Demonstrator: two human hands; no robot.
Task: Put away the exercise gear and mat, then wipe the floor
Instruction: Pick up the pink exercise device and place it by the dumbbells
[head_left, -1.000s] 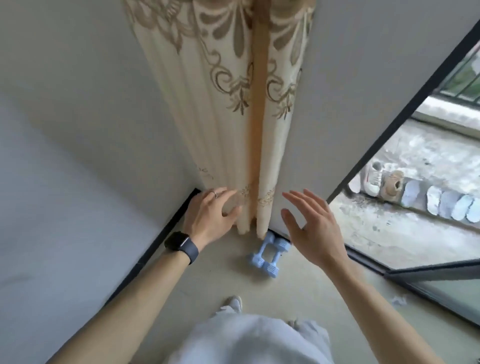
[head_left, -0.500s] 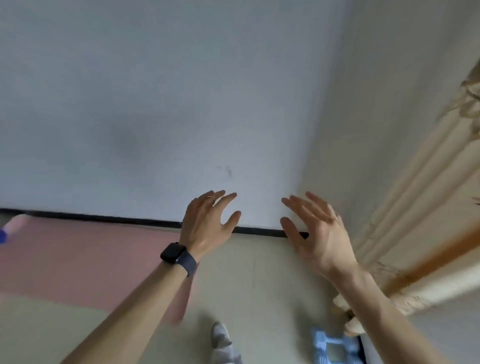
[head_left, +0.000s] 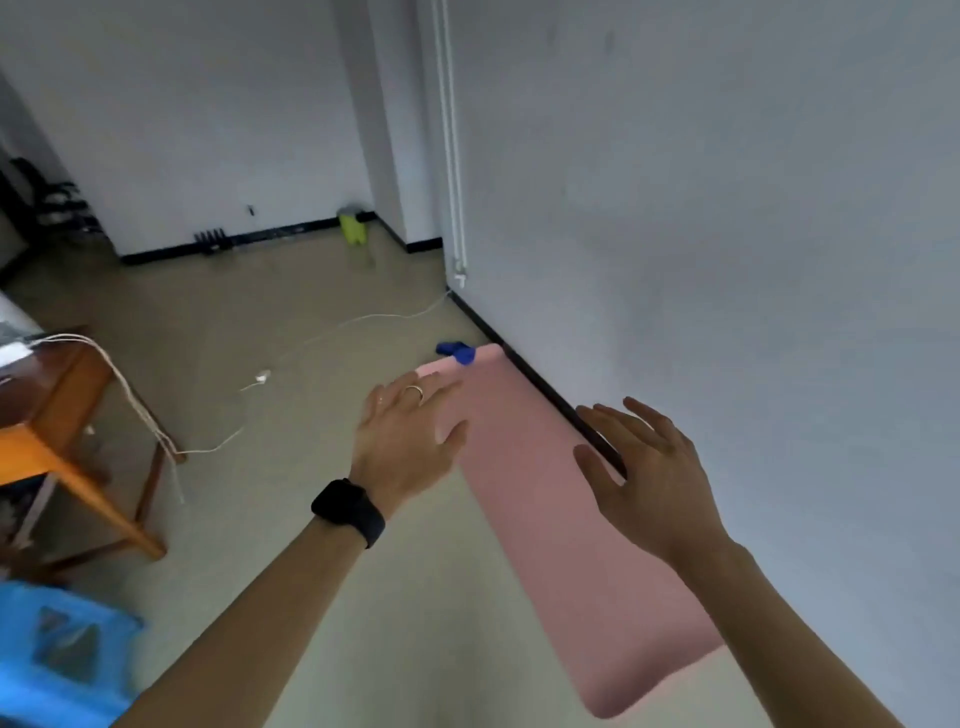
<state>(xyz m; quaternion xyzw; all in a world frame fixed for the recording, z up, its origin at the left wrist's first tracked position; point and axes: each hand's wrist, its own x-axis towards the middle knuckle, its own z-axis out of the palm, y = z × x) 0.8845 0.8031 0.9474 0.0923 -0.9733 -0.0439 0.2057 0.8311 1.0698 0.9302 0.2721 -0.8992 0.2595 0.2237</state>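
Observation:
A pink exercise mat (head_left: 566, 519) lies flat on the floor along the right-hand wall. A small dark blue object (head_left: 457, 352) rests at the mat's far end, too small to identify. My left hand (head_left: 405, 436), with a ring and a black wristwatch, hovers open in the air in front of the mat's far left part. My right hand (head_left: 647, 480) is raised open near the mat's right edge and the wall's black skirting. Neither hand holds anything.
An orange wooden table (head_left: 62, 457) with white cables hanging off it stands at left. A blue plastic stool (head_left: 57, 654) sits at bottom left. A white cable (head_left: 332, 332) runs across the floor. A yellow-green container (head_left: 352, 226) stands at the far wall.
The view has swung left from the curtain corner and light blue dumbbells, past the wall, to the room with the mat. Both hands stay raised and open.

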